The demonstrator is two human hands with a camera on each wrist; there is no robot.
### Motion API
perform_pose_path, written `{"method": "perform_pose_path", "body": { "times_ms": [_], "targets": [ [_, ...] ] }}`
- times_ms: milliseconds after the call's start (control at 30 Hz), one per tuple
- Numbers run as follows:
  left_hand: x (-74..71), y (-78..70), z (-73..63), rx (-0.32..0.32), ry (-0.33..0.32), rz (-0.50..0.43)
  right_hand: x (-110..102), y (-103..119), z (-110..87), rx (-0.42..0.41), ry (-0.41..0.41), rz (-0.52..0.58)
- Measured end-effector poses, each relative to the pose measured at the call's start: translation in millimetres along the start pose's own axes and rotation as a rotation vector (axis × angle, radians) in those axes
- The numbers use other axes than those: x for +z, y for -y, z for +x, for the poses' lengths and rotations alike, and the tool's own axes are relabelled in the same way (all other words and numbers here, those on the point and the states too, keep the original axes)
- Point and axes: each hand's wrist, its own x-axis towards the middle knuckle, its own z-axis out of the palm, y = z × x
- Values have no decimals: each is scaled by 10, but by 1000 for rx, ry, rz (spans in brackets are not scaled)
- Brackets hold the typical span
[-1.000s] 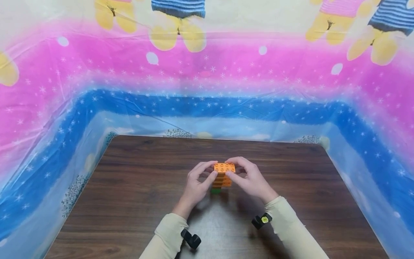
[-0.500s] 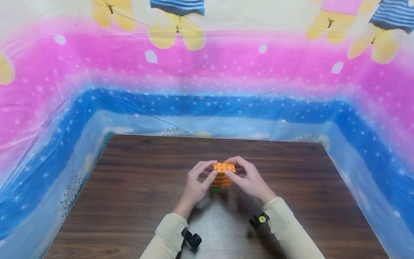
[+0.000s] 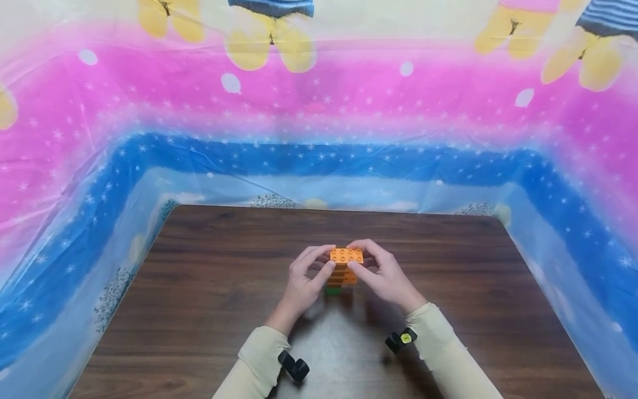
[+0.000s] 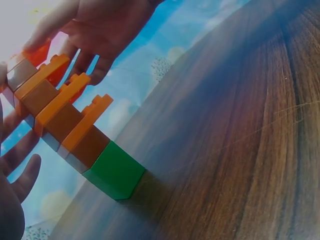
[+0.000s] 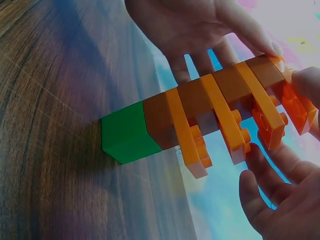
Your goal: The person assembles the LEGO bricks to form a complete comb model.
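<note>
A slim tower of toy building bricks stands on the table, with a green brick (image 5: 127, 132) at its foot. Above the green, brown bricks (image 5: 194, 96) alternate with flat orange bricks (image 5: 227, 122) whose studded ends jut out to one side. The topmost orange brick (image 3: 346, 255) shows its studs in the head view. My left hand (image 3: 303, 280) pinches this top brick at its left end, between thumb and fingers. At the right end, my right hand (image 3: 386, 277) pinches the same brick. In the left wrist view the green brick (image 4: 115, 171) meets the tabletop.
The dark wood-grain table (image 3: 224, 249) reaches out on every side of the tower. A printed cloth (image 3: 309, 160) in pink and blue hangs behind and beside it. Each sleeve carries a small black wrist camera, such as the left camera (image 3: 294, 367).
</note>
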Motion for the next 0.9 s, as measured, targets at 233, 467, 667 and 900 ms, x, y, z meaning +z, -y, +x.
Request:
{"method": "perform_pose_path", "body": {
  "times_ms": [233,467,667,900],
  "targets": [
    [-14,44,12,22,8,14,-12,5,0,-11,12,-16],
    [4,377,-67,-10,44,37,-26,-18,-26,-8,36,-30],
    [-43,454,-133,-67,96,35,-38,-48,-62,15,58,-52],
    [-88,483,-201,-117,152,78,-50,-116,-94,35,93,-123]
  ]
}}
